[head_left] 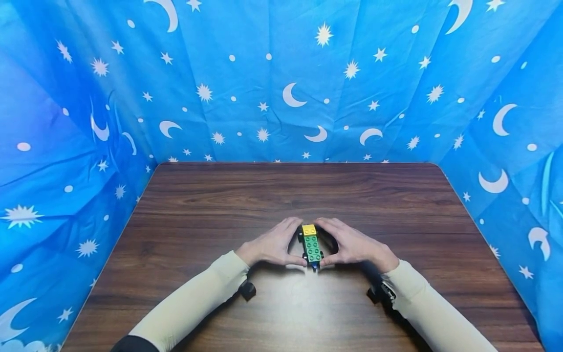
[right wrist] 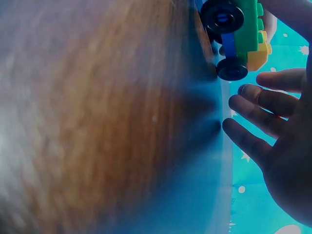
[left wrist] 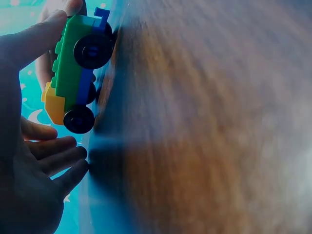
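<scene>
A toy car built of bricks [head_left: 312, 248] stands on its black wheels on the brown table [head_left: 290, 195]. Its body is green with studs, over a blue base, and a yellow brick [left wrist: 54, 105] sits at the far end. On the near end there is a small blue hitch [left wrist: 101, 13]. My left hand [head_left: 274, 243] curves loosely along the car's left side, thumb by the near end. Mirroring it, my right hand [head_left: 352, 243] is on the right side. Both wrist views show the fingers spread and not wrapped around the car; whether the thumbs touch it I cannot tell.
Blue cloth [head_left: 246, 78] with white moons and stars hangs behind the table and along both sides. Dark devices, one at the left wrist [head_left: 248, 290] and one at the right wrist [head_left: 379, 293], are strapped under the pale sleeves.
</scene>
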`<move>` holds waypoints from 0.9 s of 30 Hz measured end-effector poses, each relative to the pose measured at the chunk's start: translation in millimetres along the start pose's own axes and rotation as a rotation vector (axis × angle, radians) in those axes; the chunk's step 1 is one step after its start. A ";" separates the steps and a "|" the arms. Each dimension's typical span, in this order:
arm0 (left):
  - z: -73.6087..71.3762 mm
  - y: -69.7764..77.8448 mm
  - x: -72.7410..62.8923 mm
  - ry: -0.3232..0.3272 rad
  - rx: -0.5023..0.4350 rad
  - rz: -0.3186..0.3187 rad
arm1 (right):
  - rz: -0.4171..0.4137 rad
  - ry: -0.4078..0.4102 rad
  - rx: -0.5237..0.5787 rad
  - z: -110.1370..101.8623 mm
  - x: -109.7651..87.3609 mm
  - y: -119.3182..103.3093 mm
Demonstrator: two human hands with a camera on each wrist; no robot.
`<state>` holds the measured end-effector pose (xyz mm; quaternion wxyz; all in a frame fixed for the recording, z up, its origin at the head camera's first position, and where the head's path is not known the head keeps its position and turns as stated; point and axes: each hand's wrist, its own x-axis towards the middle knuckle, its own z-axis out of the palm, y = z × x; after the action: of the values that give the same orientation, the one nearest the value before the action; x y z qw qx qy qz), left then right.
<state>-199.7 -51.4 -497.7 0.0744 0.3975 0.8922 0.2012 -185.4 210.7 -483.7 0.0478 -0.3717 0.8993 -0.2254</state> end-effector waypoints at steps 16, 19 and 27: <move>6.9 8.0 3.2 0.036 0.060 0.033 | -0.029 0.004 -0.033 3.1 2.3 -1.6; 7.5 8.9 3.5 0.040 0.064 0.024 | -0.034 0.016 -0.035 3.6 3.6 -1.9; 8.4 10.2 4.4 0.053 0.020 0.027 | -0.011 0.013 -0.011 4.7 5.5 -2.2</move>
<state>-193.2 -39.5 -501.0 0.0443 0.4047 0.8904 0.2038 -186.8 203.8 -486.5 0.0386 -0.3756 0.8986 -0.2234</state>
